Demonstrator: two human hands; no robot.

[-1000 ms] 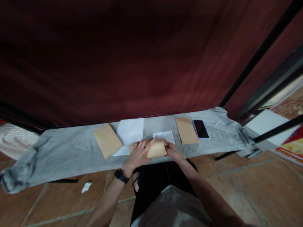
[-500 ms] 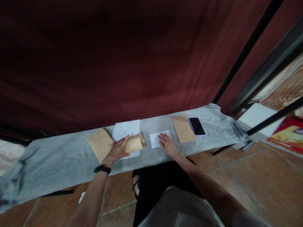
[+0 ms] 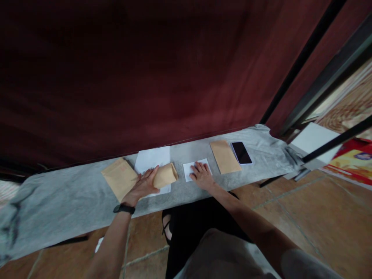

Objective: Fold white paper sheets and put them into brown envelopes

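Observation:
A brown paper envelope (image 3: 165, 176), its mouth gaping at the right end, is held at its left end by my left hand (image 3: 144, 185), thumb at the near side and fingers at the far side. Under it lies a white sheet of paper (image 3: 153, 157). Another brown envelope (image 3: 119, 176) rests flat to the left, partly behind my left wrist. My right hand (image 3: 203, 176) lies flat with its fingers apart on a small white folded paper (image 3: 188, 170), covering much of it. A third brown envelope (image 3: 225, 157) lies flat to the right of that hand.
A phone (image 3: 241, 153) with a dark screen lies at the right. Everything rests on a narrow bench covered with grey cloth (image 3: 72, 197), against a dark red wall or panel (image 3: 162, 97). A white box (image 3: 315, 141) and a red carton (image 3: 354, 159) stand beyond the right end.
My right hand has slid slightly left over the small white paper, its fingers now more spread. My left hand keeps its hold on the envelope. The view has shifted slightly.

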